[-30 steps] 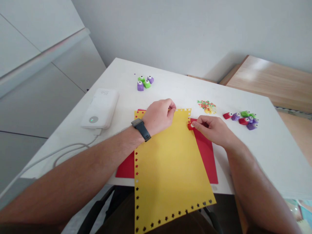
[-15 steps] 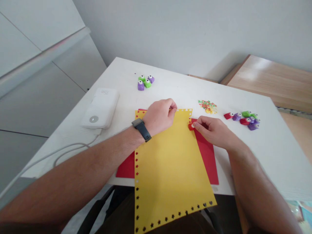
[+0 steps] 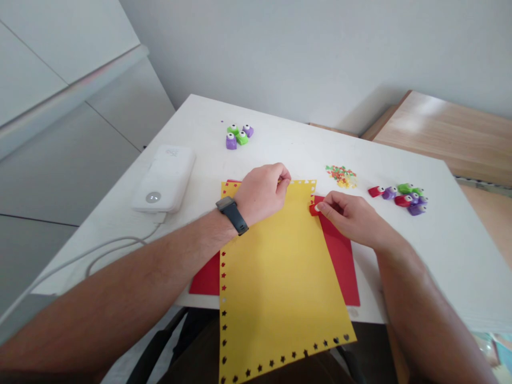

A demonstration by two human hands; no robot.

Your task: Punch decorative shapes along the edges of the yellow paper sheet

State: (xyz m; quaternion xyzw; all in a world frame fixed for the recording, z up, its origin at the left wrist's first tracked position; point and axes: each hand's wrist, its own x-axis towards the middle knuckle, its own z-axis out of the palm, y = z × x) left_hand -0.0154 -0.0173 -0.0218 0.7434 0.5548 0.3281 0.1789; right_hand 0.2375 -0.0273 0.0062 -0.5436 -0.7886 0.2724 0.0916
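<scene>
A yellow sheet of paper (image 3: 280, 277) lies over a red sheet (image 3: 338, 256) and hangs past the table's front edge. Small shapes, many of them stars, are punched along its borders. My left hand (image 3: 267, 191), with a dark watch (image 3: 232, 214) on the wrist, is closed at the sheet's top edge, its fingertips pinching the paper. Between thumb and fingers my right hand (image 3: 352, 216) grips a red craft punch (image 3: 314, 209), which sits on the sheet's right edge near the top corner. The punch's jaw is too small to make out.
Several green and purple punches (image 3: 241, 137) stand at the back. More punches (image 3: 414, 200) sit at right, beside a heap of coloured paper bits (image 3: 342, 176). At left lies a white power bank (image 3: 168, 178) with a cable (image 3: 116, 244). A wooden surface (image 3: 448, 133) adjoins behind.
</scene>
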